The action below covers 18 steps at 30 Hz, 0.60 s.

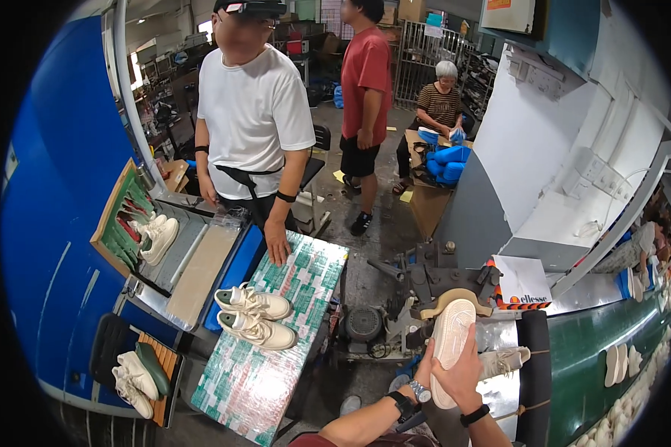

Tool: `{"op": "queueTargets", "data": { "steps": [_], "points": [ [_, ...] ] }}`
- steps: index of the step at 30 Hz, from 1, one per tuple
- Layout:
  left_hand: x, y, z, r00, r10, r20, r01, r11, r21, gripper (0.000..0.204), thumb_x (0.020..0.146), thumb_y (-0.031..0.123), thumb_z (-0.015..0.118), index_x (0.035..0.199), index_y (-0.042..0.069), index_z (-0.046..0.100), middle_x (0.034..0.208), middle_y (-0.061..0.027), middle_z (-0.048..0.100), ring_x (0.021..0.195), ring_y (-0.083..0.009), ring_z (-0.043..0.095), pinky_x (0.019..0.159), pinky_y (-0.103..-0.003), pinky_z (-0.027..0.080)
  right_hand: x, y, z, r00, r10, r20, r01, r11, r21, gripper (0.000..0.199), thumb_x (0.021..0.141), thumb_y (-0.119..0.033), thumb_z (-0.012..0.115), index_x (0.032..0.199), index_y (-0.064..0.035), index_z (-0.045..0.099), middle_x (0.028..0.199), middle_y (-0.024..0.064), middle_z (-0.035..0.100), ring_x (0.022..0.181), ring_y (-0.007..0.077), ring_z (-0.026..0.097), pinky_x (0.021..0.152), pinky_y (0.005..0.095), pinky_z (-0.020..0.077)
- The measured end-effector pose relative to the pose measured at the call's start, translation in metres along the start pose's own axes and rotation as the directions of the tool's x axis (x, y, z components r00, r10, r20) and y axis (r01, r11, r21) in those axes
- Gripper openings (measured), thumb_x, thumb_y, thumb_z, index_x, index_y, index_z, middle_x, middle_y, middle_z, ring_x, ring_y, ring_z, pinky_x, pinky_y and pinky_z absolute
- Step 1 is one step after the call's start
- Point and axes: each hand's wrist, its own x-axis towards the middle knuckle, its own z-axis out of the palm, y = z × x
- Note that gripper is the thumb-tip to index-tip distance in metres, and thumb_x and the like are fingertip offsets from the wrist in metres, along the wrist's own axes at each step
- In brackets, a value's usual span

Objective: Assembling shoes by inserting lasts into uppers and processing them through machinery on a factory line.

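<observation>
Both of my hands hold a cream sneaker (452, 335) with its pale patterned sole facing me. My left hand (423, 372) grips its left side, the fingers partly hidden behind the shoe. Closed round the right side is my right hand (462, 378). Just beyond the shoe's toe stands a dark machine with a curved tan pad (434, 307). Another cream laced sneaker (502, 362) lies on the pale surface to the right of my hands. To the left, a pair of cream sneakers (256, 316) rests on a green-and-white patterned table (227, 391).
A person in a white shirt (250, 112) stands behind the patterned table, one hand on it. Further left are a box with sneakers (159, 237) and a rack with sneakers (136, 376). On the right runs a green conveyor (581, 357) with shoe parts. Two more people are farther back.
</observation>
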Motion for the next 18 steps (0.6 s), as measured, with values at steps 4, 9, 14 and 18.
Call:
{"op": "queueTargets", "data": {
  "steps": [4, 9, 14, 18],
  "points": [
    [-0.015, -0.002, 0.015, 0.999, 0.031, 0.038, -0.031, 0.999, 0.011, 0.075, 0.098, 0.064, 0.046, 0.145, 0.006, 0.047, 0.139, -0.0096, 0.057, 0.120, -0.0239, 0.059, 0.105, -0.036, 0.044, -0.010, 0.000, 0.000, 0.997, -0.040, -0.070, 0.038, 0.999, -0.027, 0.112, 0.065, -0.024, 0.079, 0.152, 0.0059, 0.015, 0.131, 0.0352, 0.049, 0.112, 0.0495, 0.057, 0.091, 0.0496, 0.0504],
    [-0.008, -0.003, 0.000, 0.992, 0.116, -0.040, -0.105, 0.971, 0.213, 0.076, 0.099, 0.064, 0.040, 0.143, 0.002, 0.047, 0.136, -0.0126, 0.058, 0.119, -0.0252, 0.059, 0.106, -0.037, 0.045, -0.019, 0.013, 0.005, 0.989, -0.086, -0.123, 0.087, 0.996, 0.006, 0.113, 0.067, -0.029, 0.081, 0.152, 0.0059, 0.015, 0.140, 0.0334, 0.043, 0.122, 0.0486, 0.052, 0.096, 0.0477, 0.0494],
    [-0.074, 0.025, 0.019, 0.998, -0.003, 0.064, -0.015, 0.963, 0.268, 0.085, 0.093, 0.074, 0.038, 0.142, 0.005, 0.048, 0.137, -0.0139, 0.057, 0.118, -0.0316, 0.058, 0.103, -0.045, 0.045, -0.061, 0.004, -0.012, 0.989, 0.122, -0.082, -0.078, 0.908, 0.412, 0.100, 0.083, -0.026, 0.075, 0.156, 0.0007, 0.013, 0.147, 0.0267, 0.042, 0.121, 0.0353, 0.057, 0.099, 0.0393, 0.0481],
    [-0.119, 0.074, -0.020, 0.985, -0.172, 0.029, 0.133, 0.849, 0.512, 0.087, 0.093, 0.074, 0.037, 0.155, 0.013, 0.031, 0.154, -0.0129, 0.040, 0.134, -0.0332, 0.046, 0.111, -0.047, 0.039, -0.066, 0.055, 0.016, 0.825, 0.555, 0.108, -0.352, 0.355, 0.866, 0.073, 0.099, -0.039, 0.055, 0.154, -0.0039, 0.023, 0.144, 0.0156, 0.048, 0.119, 0.0236, 0.058, 0.102, 0.0388, 0.0430]
  ]
}}
